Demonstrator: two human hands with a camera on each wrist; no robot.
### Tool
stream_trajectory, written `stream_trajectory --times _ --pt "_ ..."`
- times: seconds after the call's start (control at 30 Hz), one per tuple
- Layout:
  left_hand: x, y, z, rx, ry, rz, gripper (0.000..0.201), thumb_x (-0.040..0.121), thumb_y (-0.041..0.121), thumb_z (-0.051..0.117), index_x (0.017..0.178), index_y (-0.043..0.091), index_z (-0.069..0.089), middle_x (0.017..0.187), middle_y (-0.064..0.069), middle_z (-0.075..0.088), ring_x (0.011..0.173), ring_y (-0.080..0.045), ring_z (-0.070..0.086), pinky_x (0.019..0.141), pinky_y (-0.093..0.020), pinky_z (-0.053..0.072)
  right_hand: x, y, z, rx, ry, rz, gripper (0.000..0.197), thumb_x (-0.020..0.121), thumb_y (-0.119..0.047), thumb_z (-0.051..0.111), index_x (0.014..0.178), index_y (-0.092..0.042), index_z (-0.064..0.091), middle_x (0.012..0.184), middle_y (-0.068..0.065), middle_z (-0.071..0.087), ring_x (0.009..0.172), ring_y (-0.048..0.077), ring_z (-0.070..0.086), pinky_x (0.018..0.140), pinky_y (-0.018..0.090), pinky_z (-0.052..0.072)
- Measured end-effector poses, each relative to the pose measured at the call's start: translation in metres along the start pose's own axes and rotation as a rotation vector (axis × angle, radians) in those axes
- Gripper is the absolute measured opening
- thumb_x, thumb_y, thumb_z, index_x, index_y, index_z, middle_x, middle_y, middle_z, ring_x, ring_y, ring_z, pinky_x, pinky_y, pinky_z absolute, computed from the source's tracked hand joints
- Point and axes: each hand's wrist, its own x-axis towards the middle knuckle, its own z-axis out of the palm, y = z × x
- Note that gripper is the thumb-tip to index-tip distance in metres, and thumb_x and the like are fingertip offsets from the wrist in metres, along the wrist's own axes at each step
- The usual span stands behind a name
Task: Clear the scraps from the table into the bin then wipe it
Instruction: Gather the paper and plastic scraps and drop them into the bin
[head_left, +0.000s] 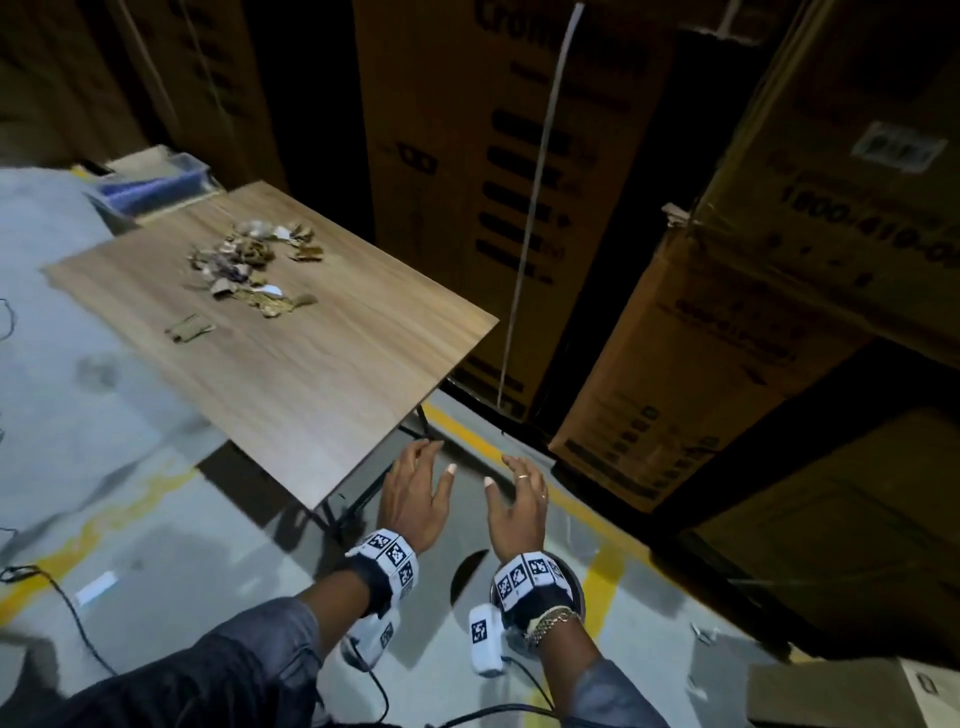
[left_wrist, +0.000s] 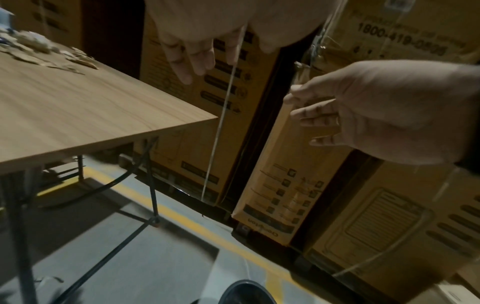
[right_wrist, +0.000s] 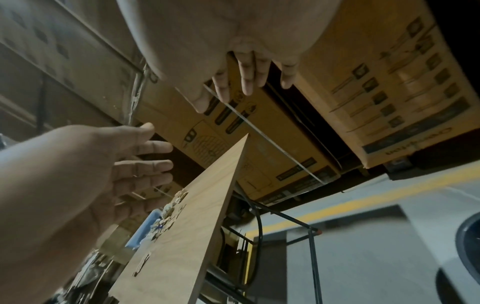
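A pile of paper and cardboard scraps (head_left: 244, 260) lies on the far half of the wooden table (head_left: 291, 374), with one loose scrap (head_left: 189, 327) nearer the left edge. Both hands hover side by side over the floor, just off the table's near right corner. My left hand (head_left: 415, 488) has its fingers spread and holds nothing. My right hand (head_left: 519, 493) is also relaxed and empty. A dark round bin (head_left: 467, 577) stands on the floor below my right wrist, mostly hidden by it. The wrist views show straight fingers (left_wrist: 192, 57) (right_wrist: 246, 78) and the scraps (left_wrist: 39, 49) (right_wrist: 168, 214).
Tall stacked cardboard boxes (head_left: 753, 312) wall in the back and right. A blue tray (head_left: 150, 184) sits beyond the table's far left corner. Black folding table legs (left_wrist: 153, 185) stand under the top. Cables (head_left: 67, 603) trail over the grey floor with yellow lines (head_left: 467, 431).
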Motion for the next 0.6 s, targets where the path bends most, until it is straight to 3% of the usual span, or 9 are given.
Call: stream_trajectory --times 0.17,0.37,0.5,0.6 --pt "0.029 -0.058 -0.054 -0.024 0.036 0.004 0.061 0.1 0.055 0.032 0.142 0.017 0.055 0.141 -0.007 0.052 0.128 -0.029 0.052 0.107 -0.043 0.043 0.011 -0.056 0.065 -0.051 -0.004 -0.047 0.042 0.102 -0.026 0.067 0.143 -0.025 0.06 0.16 0.003 0.043 0.15 0.022 0.034 0.118 0.032 0.028" --pt "0.065 -0.142 -0.128 -0.084 0.058 0.023 0.055 0.103 0.056 0.035 0.142 0.022 0.053 0.144 -0.002 0.05 0.13 -0.023 0.049 0.11 -0.042 0.043 0.015 -0.14 0.168 0.017 -0.083 -0.087 0.042 0.103 -0.026 0.066 0.144 -0.027 0.057 0.163 0.003 0.037 0.152 0.022 0.033 0.119 0.032 0.027" --pt "0.075 -0.194 -0.171 -0.047 0.057 -0.016 0.055 0.102 0.054 0.036 0.143 0.022 0.053 0.145 -0.004 0.049 0.131 -0.025 0.048 0.11 -0.044 0.043 0.01 -0.181 0.228 -0.028 -0.103 -0.143 0.057 0.103 -0.026 0.066 0.156 -0.022 0.045 0.161 0.002 0.039 0.15 0.019 0.035 0.122 0.034 0.029" --pt "0.082 -0.221 -0.204 -0.004 0.104 -0.052 0.055 0.104 0.053 0.032 0.142 0.021 0.057 0.144 -0.005 0.055 0.13 -0.027 0.053 0.108 -0.046 0.045 0.011 -0.206 0.265 -0.053 -0.193 -0.16 0.066 0.104 -0.035 0.063 0.163 -0.028 0.035 0.167 -0.001 0.032 0.154 0.017 0.028 0.125 0.037 0.026"
